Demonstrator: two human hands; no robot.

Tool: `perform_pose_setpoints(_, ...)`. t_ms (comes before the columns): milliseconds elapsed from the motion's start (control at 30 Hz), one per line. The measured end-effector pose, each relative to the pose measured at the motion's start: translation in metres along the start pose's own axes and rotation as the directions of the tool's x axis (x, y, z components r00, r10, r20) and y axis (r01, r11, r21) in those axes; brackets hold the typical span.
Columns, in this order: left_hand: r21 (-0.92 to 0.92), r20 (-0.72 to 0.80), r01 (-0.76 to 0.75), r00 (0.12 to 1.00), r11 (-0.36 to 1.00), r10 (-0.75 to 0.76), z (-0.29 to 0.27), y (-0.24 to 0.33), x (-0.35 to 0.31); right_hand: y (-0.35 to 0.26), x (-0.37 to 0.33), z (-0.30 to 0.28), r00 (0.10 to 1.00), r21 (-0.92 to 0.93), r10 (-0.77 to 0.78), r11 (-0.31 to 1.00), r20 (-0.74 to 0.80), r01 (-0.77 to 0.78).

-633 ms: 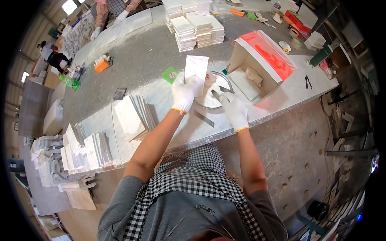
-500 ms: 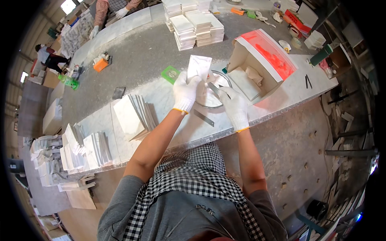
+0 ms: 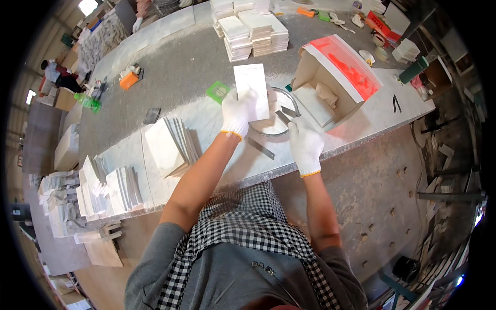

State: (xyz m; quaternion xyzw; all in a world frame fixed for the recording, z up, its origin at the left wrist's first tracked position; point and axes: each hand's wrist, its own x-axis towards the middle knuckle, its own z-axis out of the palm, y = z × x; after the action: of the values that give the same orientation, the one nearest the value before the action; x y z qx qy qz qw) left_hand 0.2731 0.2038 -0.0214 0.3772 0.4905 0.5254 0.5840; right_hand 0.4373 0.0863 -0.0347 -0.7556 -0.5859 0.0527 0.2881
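Observation:
My left hand [image 3: 236, 112], in a white knit glove, is closed on a rectangular white marble-look tile [image 3: 253, 78] held up and tilted. My gloved right hand [image 3: 306, 144] is closed on a flat grey metal blade [image 3: 282, 117], whose end reaches over a round metal-rimmed dish [image 3: 276, 135]. White material lies in the dish, partly hidden by the tile. Another dark blade-like piece [image 3: 292, 111] shows at the dish's right side. On the table just in front of the dish rests a flat metal strip [image 3: 261, 148].
An open cardboard box [image 3: 341, 119] with a tile inside stands at right. Leaning tiles [image 3: 165, 147] stand at left, and stacked tiles [image 3: 248, 33] rise at the back. A green square [image 3: 218, 92] and an orange block [image 3: 128, 80] lie on the table. People are beyond it.
The tile in my left hand has turned so more of its broad face shows. My right hand has drawn slightly down and right, with its blade over the dish.

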Motion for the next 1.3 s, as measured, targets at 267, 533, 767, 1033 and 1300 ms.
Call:
perform_pose_setpoints(267, -0.070, -0.097, 0.173, 0.979, 0.982, -0.179, -0.022, -0.001, -0.021, 0.004, -0.018, -0.003, 0.998, -0.024, 0.057, 0.998, 0.039, -0.057)
perform_pose_setpoints(533, 0.061, -0.052, 0.243, 0.969, 0.968, -0.240, -0.092, -0.008, -0.092, -0.023, -0.085, -0.008, 0.897, 0.613, 0.175, 0.675, 0.407, -0.410)
perform_pose_setpoints(767, 0.215, -0.142, 0.289, 0.954, 0.933, -0.263, -0.141, -0.048, -0.117, -0.035, -0.132, 0.021, 0.845, 0.624, 0.135, 0.615, 0.518, -0.481)
perform_pose_setpoints(1033, 0.341, -0.069, 0.273, 0.961, 0.900, -0.266, -0.130, -0.028, -0.119, -0.054, -0.126, 0.027, 0.892, 0.594, 0.118, 0.707, 0.436, -0.383)
perform_pose_setpoints(1300, 0.899, -0.037, 0.104, 0.986, 0.426, -0.162, -0.132, -0.007, -0.134, -0.053, -0.119, 0.029, 0.914, 0.515, 0.013, 0.822, 0.405, -0.241)
